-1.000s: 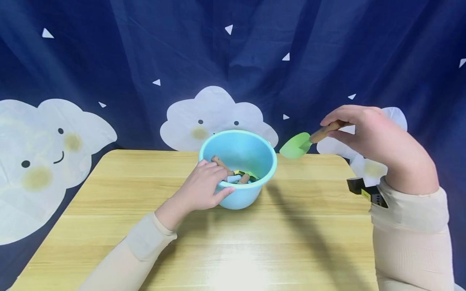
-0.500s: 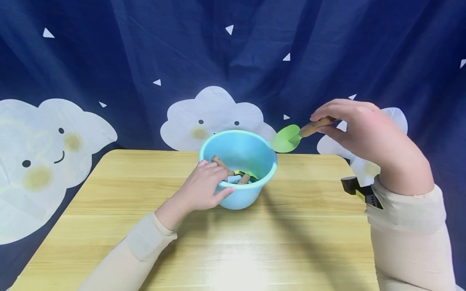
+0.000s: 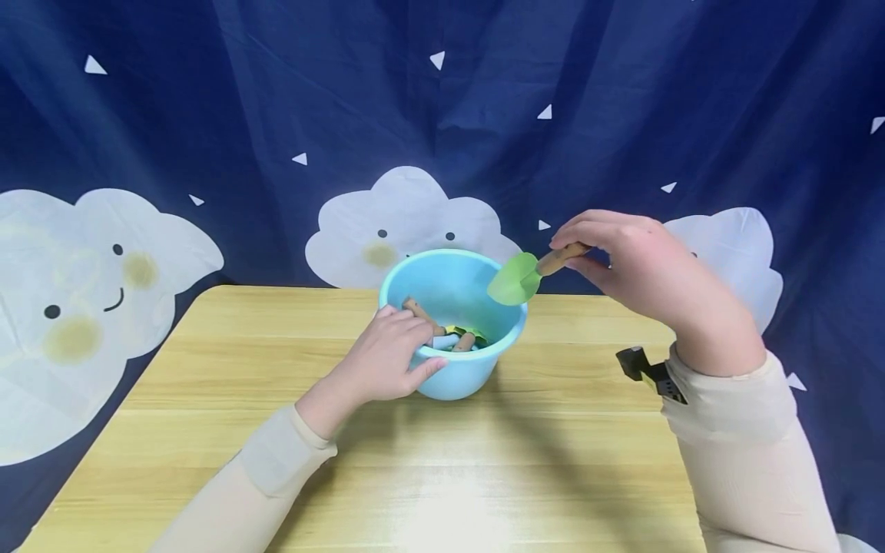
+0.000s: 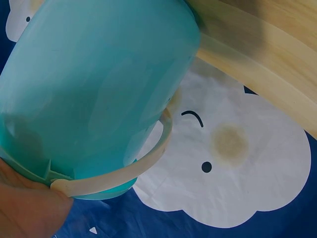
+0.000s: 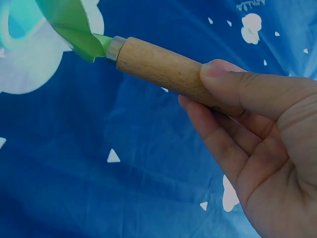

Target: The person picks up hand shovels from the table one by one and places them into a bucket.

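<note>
A light blue bucket (image 3: 456, 376) stands on the table with several tools inside, of which wooden handles (image 3: 419, 313) and a light blue handle (image 3: 444, 341) show. My left hand (image 3: 387, 352) grips the bucket's near left rim, thumb outside and fingers over the edge. In the left wrist view, the bucket's white carrying handle (image 4: 119, 174) hangs down its side. My right hand (image 3: 636, 265) pinches a small green trowel by its wooden handle (image 5: 158, 67), between thumb and fingers. The trowel's green blade (image 3: 515, 279) points left and down, over the bucket's right rim.
The wooden table (image 3: 228, 361) ends at a back edge close behind the bucket. Behind it hangs a dark blue curtain (image 3: 332, 84) printed with white clouds and triangles. A small black device (image 3: 651, 375) is strapped on my right wrist.
My right hand has carried the trowel leftward, from right of the bucket to over its right rim. My left hand and the bucket have stayed in place.
</note>
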